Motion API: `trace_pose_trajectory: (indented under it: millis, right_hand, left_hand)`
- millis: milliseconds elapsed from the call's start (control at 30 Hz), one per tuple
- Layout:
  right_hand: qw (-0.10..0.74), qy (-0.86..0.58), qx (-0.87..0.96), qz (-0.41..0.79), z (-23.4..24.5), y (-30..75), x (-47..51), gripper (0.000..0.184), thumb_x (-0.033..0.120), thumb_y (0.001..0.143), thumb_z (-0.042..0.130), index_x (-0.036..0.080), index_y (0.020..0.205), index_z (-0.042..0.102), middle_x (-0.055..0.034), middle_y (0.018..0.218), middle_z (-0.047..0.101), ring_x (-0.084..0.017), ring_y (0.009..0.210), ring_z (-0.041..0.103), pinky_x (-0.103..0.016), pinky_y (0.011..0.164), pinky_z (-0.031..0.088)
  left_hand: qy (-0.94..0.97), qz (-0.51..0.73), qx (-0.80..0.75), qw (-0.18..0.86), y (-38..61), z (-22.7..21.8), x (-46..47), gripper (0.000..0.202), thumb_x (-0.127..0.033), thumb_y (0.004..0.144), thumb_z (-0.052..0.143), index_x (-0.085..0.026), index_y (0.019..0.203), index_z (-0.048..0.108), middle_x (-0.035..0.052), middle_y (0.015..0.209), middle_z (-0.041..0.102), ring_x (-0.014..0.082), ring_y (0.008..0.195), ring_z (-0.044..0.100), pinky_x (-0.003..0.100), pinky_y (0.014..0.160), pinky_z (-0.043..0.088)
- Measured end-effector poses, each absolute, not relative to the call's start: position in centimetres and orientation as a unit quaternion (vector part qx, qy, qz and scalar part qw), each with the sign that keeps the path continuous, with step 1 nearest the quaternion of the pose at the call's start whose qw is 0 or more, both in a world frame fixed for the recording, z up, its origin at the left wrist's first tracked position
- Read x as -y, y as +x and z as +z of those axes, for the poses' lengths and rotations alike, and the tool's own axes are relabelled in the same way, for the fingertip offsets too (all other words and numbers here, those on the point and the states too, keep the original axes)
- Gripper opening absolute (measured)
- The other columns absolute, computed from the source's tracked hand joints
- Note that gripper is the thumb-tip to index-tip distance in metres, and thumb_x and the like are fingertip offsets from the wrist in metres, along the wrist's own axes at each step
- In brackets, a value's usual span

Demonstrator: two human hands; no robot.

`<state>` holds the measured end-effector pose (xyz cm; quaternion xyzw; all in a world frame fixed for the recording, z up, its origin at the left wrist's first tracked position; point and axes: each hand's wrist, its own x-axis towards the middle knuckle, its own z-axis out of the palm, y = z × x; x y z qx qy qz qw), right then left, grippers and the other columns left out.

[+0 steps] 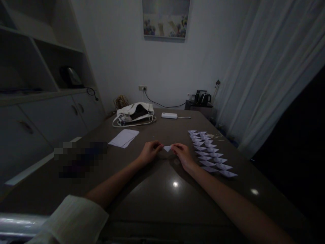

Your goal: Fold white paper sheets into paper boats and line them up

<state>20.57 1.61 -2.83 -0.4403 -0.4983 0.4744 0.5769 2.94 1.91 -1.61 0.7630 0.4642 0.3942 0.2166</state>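
Between my two hands is a small folded piece of white paper, roughly triangular with its point downward. My left hand pinches its left corner between thumb and fingers. The opposite corner is pinched by my right hand. To the right of my right hand, two rows of folded paper boats lie on the dark table. Beyond my left hand rests a stack of white paper sheets, slightly fanned out.
At the table's far side sit a white handbag and a white power strip-like device with a short cord. A blurred-out patch covers something at the left. Cabinets line the left wall; a curtain hangs at right.
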Motion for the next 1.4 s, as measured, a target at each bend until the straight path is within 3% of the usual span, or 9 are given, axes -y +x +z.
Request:
trace_pose_trajectory:
  millis: [133,433,633,833,1400]
  right_hand:
    - [0.579,-0.440,0.495,0.476,-2.85,20.61,-1.65,0.014,0.027,0.059,0.065,0.015,0.066,0.066,0.0012,0.056,0.058,-0.011,0.052,0.049,-0.023,0.052,0.037]
    - [0.572,-0.440,0.500,0.479,-3.13,20.56,-1.84,0.015,0.027,0.058,0.065,0.014,0.066,0.065,0.0026,0.055,0.056,-0.010,0.051,0.047,-0.022,0.051,0.035]
    - [0.566,-0.437,0.516,0.472,-2.99,20.53,-1.60,0.016,0.028,0.060,0.064,0.015,0.068,0.065,0.0023,0.055,0.056,-0.011,0.052,0.048,-0.023,0.052,0.036]
    - [0.551,-0.422,0.552,0.463,-2.89,20.35,-1.42,0.017,0.030,0.060,0.067,0.015,0.067,0.065,0.0014,0.057,0.058,-0.012,0.054,0.049,-0.023,0.053,0.037]
    - [0.523,-0.413,0.591,0.455,-2.76,20.38,-0.97,0.017,0.032,0.065,0.066,0.016,0.070,0.065,-0.0016,0.065,0.064,-0.014,0.061,0.056,-0.024,0.057,0.041]
  left_hand:
    - [0.750,0.404,-0.461,0.248,2.90,-1.31,-1.71,0.038,-0.042,0.085,0.045,-0.011,0.074,0.064,0.0047,0.067,0.064,0.0155,0.062,0.057,0.023,0.058,0.040]
    - [0.787,0.386,-0.444,0.184,3.01,-1.29,-1.47,0.029,-0.036,0.083,0.051,-0.011,0.081,0.066,0.0061,0.076,0.068,0.0160,0.067,0.059,0.024,0.062,0.042]
    - [0.775,0.393,-0.451,0.206,3.00,-1.11,-1.37,0.029,-0.036,0.081,0.051,-0.011,0.078,0.066,0.0053,0.073,0.068,0.0160,0.067,0.060,0.023,0.062,0.043]
    - [0.779,0.384,-0.433,0.244,3.11,-1.08,-1.26,0.032,-0.038,0.081,0.051,-0.011,0.086,0.068,0.0068,0.082,0.070,0.0181,0.074,0.062,0.025,0.067,0.045]
    - [0.792,0.375,-0.421,0.233,3.10,-1.56,-1.51,0.030,-0.035,0.082,0.052,-0.010,0.082,0.068,0.0059,0.077,0.069,0.0166,0.071,0.061,0.024,0.065,0.044]
